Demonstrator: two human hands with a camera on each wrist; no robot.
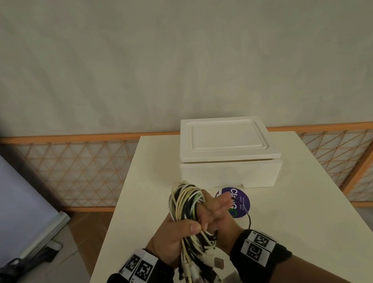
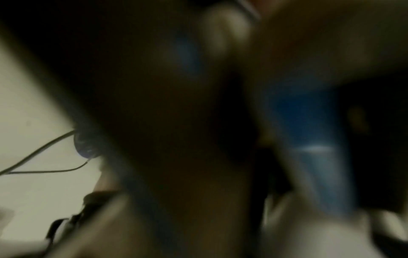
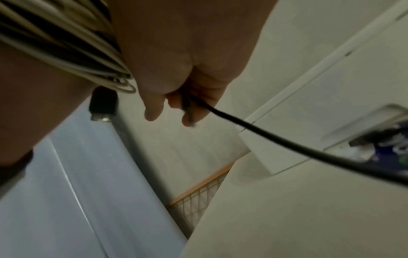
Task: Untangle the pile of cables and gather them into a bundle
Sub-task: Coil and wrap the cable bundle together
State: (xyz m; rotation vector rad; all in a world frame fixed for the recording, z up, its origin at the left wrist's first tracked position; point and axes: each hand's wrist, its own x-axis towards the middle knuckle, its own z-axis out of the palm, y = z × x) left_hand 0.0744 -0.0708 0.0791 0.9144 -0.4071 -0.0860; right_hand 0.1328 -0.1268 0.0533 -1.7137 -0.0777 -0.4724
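Cables (image 1: 188, 210) sat bunched in my left hand (image 1: 172, 237), fingers wrapped round them; my right hand (image 1: 217, 211) pinched one black cable (image 3: 276, 137), other fingers straight.

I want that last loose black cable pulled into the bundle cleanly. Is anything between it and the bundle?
Nothing visible blocks it. The thin black cable runs freely from the right hand over the white table toward the purple round sticker. The left hand grips the bundle of white and black cables.
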